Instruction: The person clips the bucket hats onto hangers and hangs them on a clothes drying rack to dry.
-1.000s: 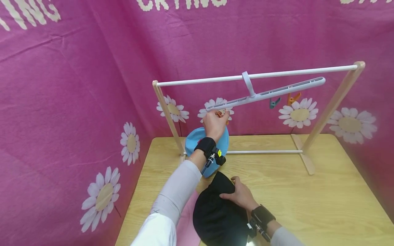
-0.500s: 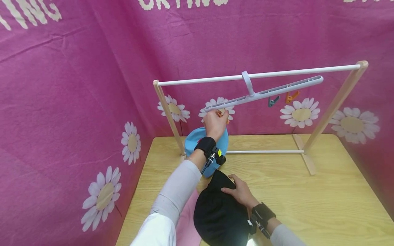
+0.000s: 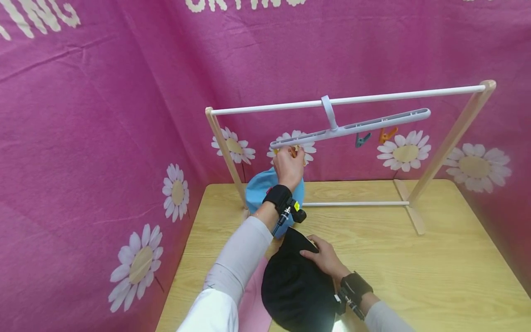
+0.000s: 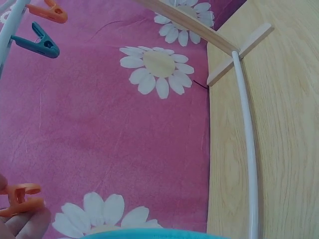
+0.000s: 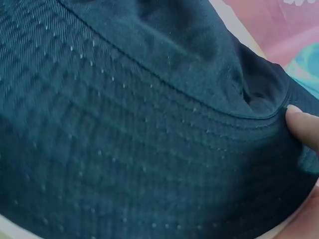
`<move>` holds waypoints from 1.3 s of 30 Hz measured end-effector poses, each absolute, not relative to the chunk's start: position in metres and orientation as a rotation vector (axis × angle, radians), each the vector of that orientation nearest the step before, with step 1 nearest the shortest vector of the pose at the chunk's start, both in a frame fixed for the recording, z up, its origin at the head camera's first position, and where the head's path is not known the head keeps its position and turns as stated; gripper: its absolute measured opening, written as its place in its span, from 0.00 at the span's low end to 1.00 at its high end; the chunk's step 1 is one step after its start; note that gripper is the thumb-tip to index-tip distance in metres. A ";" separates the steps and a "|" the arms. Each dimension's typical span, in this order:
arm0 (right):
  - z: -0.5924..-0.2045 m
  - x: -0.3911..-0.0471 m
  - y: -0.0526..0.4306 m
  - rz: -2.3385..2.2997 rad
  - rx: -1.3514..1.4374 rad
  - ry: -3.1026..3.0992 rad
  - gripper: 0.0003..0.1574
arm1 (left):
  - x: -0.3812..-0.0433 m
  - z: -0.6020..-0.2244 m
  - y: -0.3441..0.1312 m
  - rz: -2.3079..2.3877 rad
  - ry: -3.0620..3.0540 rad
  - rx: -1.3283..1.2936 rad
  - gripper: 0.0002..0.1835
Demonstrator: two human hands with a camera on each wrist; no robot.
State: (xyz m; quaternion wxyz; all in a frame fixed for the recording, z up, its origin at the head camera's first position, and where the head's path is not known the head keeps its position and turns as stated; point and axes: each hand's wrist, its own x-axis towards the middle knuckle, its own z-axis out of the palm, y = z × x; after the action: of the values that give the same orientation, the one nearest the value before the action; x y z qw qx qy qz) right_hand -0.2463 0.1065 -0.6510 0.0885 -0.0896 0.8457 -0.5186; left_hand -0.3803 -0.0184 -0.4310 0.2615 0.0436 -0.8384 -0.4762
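My left hand (image 3: 289, 167) pinches an orange clothespin (image 4: 22, 203) under the left end of a pale grey hanger (image 3: 352, 130). Beneath that hand is a light blue hat (image 3: 259, 191), partly covered by the wrist and its strap. The hanger hooks over the rack's top rail and tilts, left end lower. Low over the table, my right hand (image 3: 327, 258) holds a black bucket hat (image 3: 296, 286) by its brim, thumb on top in the right wrist view. A teal clothespin (image 3: 362, 139) and another orange clothespin (image 3: 387, 134) hang from the hanger's right half.
A wood-ended rack with a white top rail (image 3: 265, 109) and lower rail (image 3: 356, 204) stands at the back of the wooden table (image 3: 435, 272). Pink cloth (image 3: 254, 302) lies partly under the black hat. A magenta curtain (image 3: 137, 115) with daisies surrounds the table.
The hanger has shifted a little left with its clothespins, its right end dipping slightly. The blue hat has also moved slightly left. The right hand has barely moved.
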 end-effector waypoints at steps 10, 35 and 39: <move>-0.652 -0.250 0.109 -1.662 -0.275 2.427 0.09 | -0.381 -0.433 -0.020 -1.307 -2.219 0.058 0.12; -0.645 -0.253 0.118 -1.738 -0.354 2.284 0.14 | -0.371 -0.434 -0.018 -1.554 -2.069 0.068 0.10; -0.645 -0.253 0.121 -1.784 -0.366 2.252 0.14 | -0.370 -0.433 -0.017 -1.556 -2.070 0.058 0.10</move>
State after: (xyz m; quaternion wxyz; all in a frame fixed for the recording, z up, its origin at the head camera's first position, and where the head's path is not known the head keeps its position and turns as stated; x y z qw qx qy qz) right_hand -0.2528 0.1210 -0.6446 0.1226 -0.1255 0.7717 -0.6113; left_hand -0.3698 -0.0174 -0.4334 0.2724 0.0214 -0.7690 -0.5780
